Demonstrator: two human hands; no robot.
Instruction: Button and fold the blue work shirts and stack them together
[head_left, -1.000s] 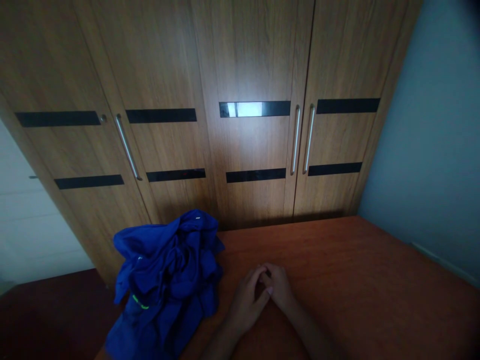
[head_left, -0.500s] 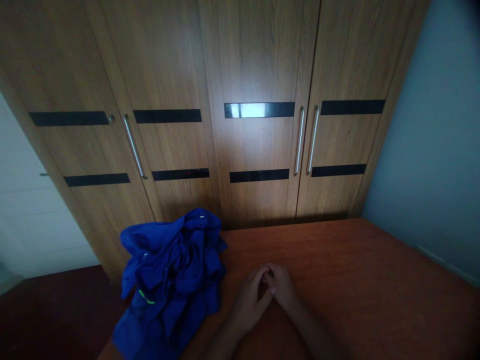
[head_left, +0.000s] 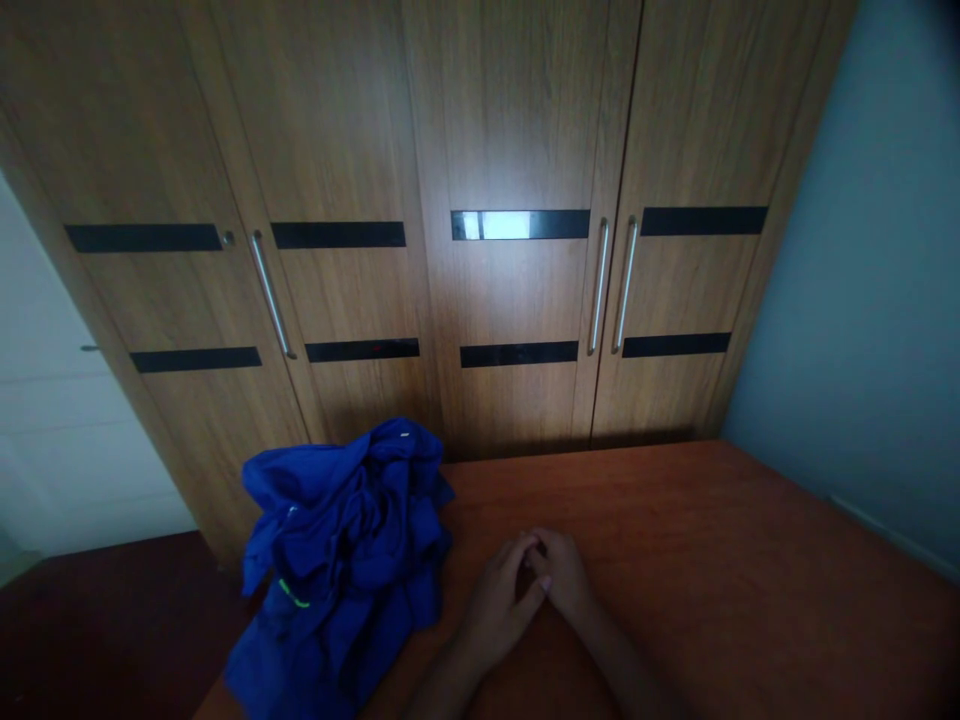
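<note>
My left hand point(head_left: 504, 592) and my right hand point(head_left: 564, 572) rest on the reddish-brown wooden table point(head_left: 712, 560), their fingertips meeting. The fingers of both are curled in and laid against each other, and no object shows in the gap between them. To the left of my left hand, apart from it, a blue garment point(head_left: 352, 540) lies in a crumpled heap. It has a short bright green strip and small white marks on it. Its folds hide what kind of garment it is.
Behind the table stands a wooden wardrobe point(head_left: 517, 130) with dark inlaid strips and long metal handles. A pale blue wall point(head_left: 862, 330) borders the table on the right. At the far left are a white door point(head_left: 67, 420) and a dark red floor point(head_left: 112, 620).
The view has tilted very slightly. Both hands stay together in the same place, and the blue garment has not moved.
</note>
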